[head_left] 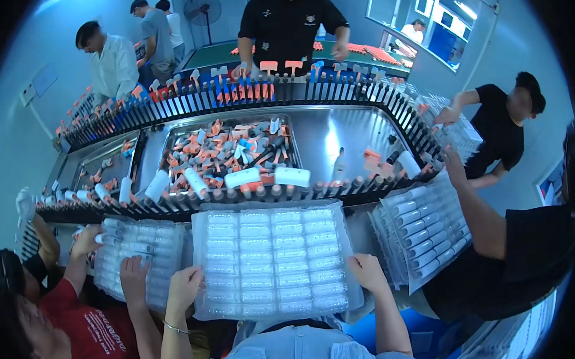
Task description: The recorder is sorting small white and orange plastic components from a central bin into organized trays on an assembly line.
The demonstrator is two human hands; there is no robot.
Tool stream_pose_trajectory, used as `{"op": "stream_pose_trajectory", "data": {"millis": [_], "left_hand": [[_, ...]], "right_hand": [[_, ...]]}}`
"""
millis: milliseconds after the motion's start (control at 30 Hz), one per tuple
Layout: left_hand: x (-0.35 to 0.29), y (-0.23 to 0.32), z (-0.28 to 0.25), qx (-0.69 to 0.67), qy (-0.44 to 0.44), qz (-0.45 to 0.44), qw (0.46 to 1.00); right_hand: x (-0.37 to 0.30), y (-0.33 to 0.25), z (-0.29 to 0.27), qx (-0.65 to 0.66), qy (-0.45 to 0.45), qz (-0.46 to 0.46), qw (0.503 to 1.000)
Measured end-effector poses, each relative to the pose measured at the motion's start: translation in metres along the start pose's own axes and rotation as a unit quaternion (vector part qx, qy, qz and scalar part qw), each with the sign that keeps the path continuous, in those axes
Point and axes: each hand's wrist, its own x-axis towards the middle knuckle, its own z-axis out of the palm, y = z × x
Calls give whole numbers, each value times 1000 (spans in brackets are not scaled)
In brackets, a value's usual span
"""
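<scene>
A translucent plastic blister tray (278, 310), with rows of small rectangular pockets, spans the space in front of me. Its pockets look unfilled. My left hand (186, 286) is closed on the tray's left edge, a bracelet on that wrist. At the opposite edge my right hand (368, 272) pinches the plastic in the same way. Just beyond the tray's far edge runs a black rail of upright pegs (214, 195). White rounded-rectangle heads, such as one white piece (292, 176), sit along it.
Inside the looped rail, a metal tray (293, 141) holds a heap of orange and grey parts. A clear bottle (339, 164) stands to its right. Co-workers flank me: one at left by a blister stack (165, 249), one at right by a filled blister tray (425, 237). Others stand across.
</scene>
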Motion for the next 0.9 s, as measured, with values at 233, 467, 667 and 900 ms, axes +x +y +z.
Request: {"op": "stream_pose_trajectory", "data": {"millis": [233,467,667,900], "left_hand": [[2,-10,0,-29,14,-42,999],[0,-13,1,-48,-7,-32,998],[-18,-10,-5,-113,-48,-37,992],[-35,-1,-14,-140,-25,20,990]], "right_hand": [[-8,-10,-5,17,30,25,999],[-19,-9,-8,143,49,78,985],[-40,-31,-32,351,-41,125,927],[-61,-62,-75,428,-27,22,903]]}}
